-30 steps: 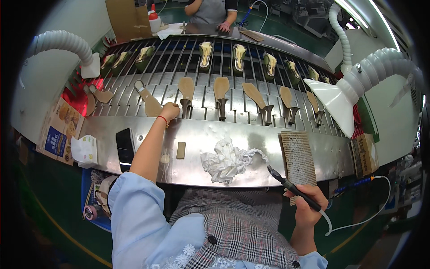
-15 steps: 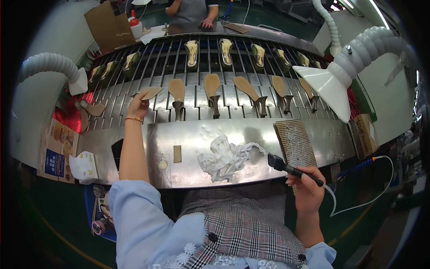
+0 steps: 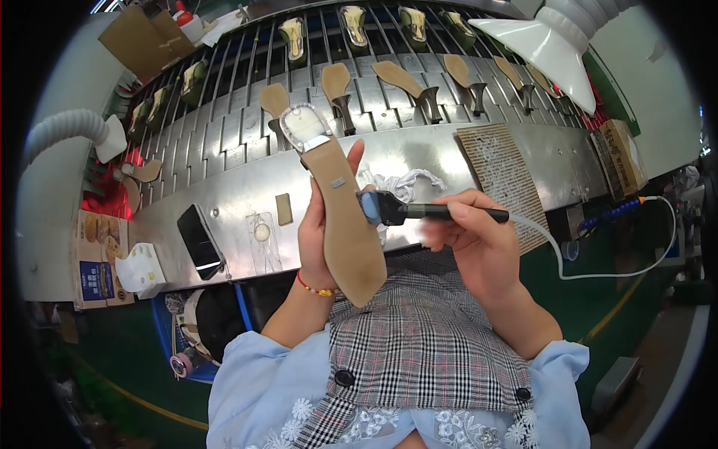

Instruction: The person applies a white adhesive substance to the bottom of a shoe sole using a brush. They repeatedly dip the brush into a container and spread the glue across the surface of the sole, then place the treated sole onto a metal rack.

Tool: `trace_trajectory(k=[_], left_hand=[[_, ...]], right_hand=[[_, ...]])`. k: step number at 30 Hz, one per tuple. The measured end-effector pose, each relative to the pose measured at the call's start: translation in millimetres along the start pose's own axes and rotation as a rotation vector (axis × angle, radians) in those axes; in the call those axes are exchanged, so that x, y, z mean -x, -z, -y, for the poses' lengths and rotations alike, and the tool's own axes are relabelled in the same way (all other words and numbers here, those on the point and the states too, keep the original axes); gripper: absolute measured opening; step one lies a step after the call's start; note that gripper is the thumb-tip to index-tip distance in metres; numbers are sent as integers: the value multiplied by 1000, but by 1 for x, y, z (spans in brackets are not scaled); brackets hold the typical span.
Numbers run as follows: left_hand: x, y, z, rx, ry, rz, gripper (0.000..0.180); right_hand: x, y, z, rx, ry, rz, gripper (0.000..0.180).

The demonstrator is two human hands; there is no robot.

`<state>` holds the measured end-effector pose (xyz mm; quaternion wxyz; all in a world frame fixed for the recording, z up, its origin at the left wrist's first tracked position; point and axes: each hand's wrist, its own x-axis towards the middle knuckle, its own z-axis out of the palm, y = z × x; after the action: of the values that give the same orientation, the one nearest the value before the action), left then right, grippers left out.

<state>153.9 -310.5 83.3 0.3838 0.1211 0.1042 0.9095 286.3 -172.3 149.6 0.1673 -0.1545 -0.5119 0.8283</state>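
Note:
Held up in front of my body is a tan high-heel shoe sole (image 3: 344, 217), its heel end pointing away from me with a pale, light-rimmed heel seat. My left hand (image 3: 314, 243) is closed round it from behind, most of its fingers hidden by the sole. My right hand (image 3: 482, 243) grips the black handle of a glue brush (image 3: 393, 207), which trails a white hose (image 3: 557, 258). The brush's bluish tip meets the right edge of the sole near its waist. Behind the brush lies a crumpled white cloth (image 3: 411, 183), partly covered.
Tan soles with heels (image 3: 336, 78) lie in a row on the slatted metal conveyor (image 3: 232, 123), with shoe uppers (image 3: 295, 37) farther back. A phone (image 3: 200, 241), corrugated board (image 3: 508, 176) and tissue pack (image 3: 140, 269) lie along the bench. White extraction hoods (image 3: 550, 49) overhang both sides.
My left hand has brought the sole from the conveyor's left side to in front of me. My right hand has moved the brush leftward and up against it. The view has shifted.

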Motion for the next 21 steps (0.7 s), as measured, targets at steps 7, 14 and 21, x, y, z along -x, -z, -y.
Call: trace_trajectory(k=[7, 14, 21], left_hand=[[-4, -28, 17, -218, -214, 137, 51], [-11, -29, 8, -201, -358, 153, 52], [-7, -39, -4, -230, -460, 95, 49]], right_hand=[[37, -35, 3, 877, 911, 223, 29], [45, -28, 3, 868, 863, 294, 32], [45, -28, 1, 873, 857, 279, 32]])
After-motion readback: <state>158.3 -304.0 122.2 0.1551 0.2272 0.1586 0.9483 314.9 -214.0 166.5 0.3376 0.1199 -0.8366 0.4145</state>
